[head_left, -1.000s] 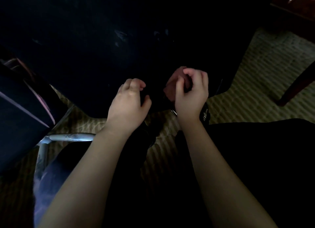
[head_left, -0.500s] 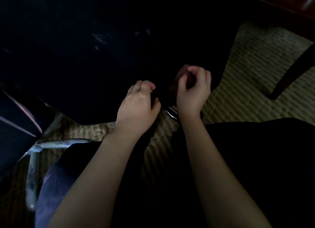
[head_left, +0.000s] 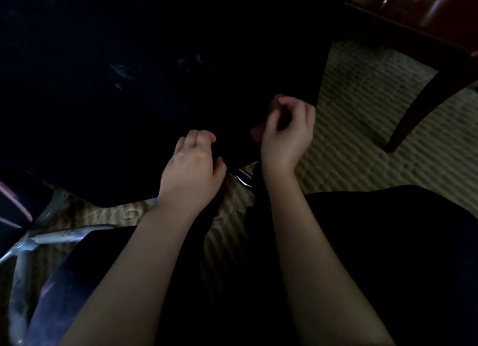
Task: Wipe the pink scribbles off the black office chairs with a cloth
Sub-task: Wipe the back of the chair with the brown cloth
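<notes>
Pinching a bunched cloth (head_left: pixel 256 132) against the near edge of a black chair (head_left: pixel 129 108).

Right fingers (head_left: pixel 297 108) curl in toward the thumb and nip the reddish-brown cloth, which shows past the fingertips and beside the thumb; the right hand (head_left: pixel 287 139) sits over the seat's right front corner. The left hand (head_left: pixel 192 162) lies just beside it on the seat edge, fingers curled close together and thumb apart; whether they grip anything is lost in the dark. Faint pale smears (head_left: pixel 121 70) mark the seat farther in. At far left a second dark chair (head_left: pixel 10 232) carries pink lines (head_left: pixel 14 198) above a chrome base (head_left: pixel 64 233). Striped carpet (head_left: pixel 362 108) spreads beneath, with a dark wooden leg (head_left: pixel 419 105) at right.
</notes>
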`<state>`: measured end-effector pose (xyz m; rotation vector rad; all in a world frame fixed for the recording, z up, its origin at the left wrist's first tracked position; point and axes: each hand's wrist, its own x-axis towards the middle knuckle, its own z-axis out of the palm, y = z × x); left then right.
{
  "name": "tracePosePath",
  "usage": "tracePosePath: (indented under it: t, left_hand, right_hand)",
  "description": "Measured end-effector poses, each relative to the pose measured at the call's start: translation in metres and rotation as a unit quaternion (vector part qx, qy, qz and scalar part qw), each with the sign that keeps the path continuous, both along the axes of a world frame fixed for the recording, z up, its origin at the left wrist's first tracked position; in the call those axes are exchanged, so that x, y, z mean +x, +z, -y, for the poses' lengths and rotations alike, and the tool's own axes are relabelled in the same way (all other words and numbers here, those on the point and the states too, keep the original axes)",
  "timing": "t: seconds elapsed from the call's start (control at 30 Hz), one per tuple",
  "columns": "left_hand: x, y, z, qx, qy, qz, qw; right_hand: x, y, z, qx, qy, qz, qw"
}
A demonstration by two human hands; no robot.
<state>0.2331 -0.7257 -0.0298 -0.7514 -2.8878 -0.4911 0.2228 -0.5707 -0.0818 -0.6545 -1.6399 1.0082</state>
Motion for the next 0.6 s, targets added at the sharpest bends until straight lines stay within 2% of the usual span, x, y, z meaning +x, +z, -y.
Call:
tracePosePath:
  t: [0.1, 0.23, 0.33, 0.43, 0.53, 0.6]
  left_hand:
    - [-0.001, 0.002, 0.0, 0.012, 0.03, -0.005, 0.999]
    - [0.0, 0.002, -0.001, 0.001, 0.037, 0.002, 0.999]
    - [-0.001, 0.003, 0.0, 0.0, 0.043, 0.003, 0.999]
    - [-0.002, 0.004, 0.005, -0.01, 0.042, 0.006, 0.999]
    - [-0.004, 0.004, 0.008, -0.014, 0.04, 0.002, 0.999]
    - [-0.005, 0.003, 0.01, -0.005, 0.043, 0.0, 0.999]
  right_hand:
    - [-0.002, -0.014, 0.001, 0.038, 0.003, 0.013, 0.999]
    - [0.013, -0.062, 0.023, 0.016, 0.036, 0.072, 0.997]
    - [0.018, -0.069, 0.032, 0.003, 0.066, 0.119, 0.991]
    - [0.018, -0.042, 0.023, -0.02, 0.048, 0.061, 0.997]
    - [0.011, 0.003, 0.007, 0.073, 0.023, -0.036, 0.996]
    - [0.005, 0.009, 0.005, 0.125, 0.03, -0.03, 0.991]
